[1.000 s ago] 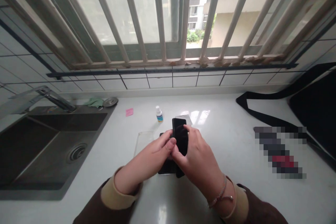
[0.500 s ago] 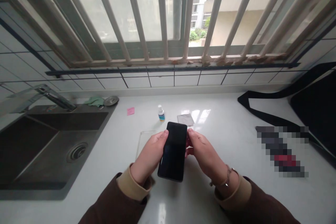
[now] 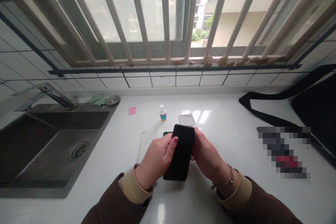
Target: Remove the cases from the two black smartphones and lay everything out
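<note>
I hold a black phone [image 3: 181,152] over the white counter [image 3: 225,126], its dark screen facing up. My left hand [image 3: 154,161] grips its left edge, with the thumb lying across the screen. Closed round the right edge is my right hand [image 3: 207,154]. Just left of my hands a clear phone case [image 3: 145,140] lies flat on the counter. A dark flat thing [image 3: 167,133] peeks out behind the phone's top left corner; I cannot make out what it is.
A steel sink [image 3: 49,147] with a tap [image 3: 52,94] fills the left side. Behind the phone stand a small dropper bottle [image 3: 163,113], a grey wipe packet [image 3: 187,119] and a pink note [image 3: 132,110]. A black bag with a strap [image 3: 301,105] lies at the right.
A second ago the phone stood edge-on between my hands. It has since turned screen-up, and my left thumb has come onto the screen. The view has shifted slightly.
</note>
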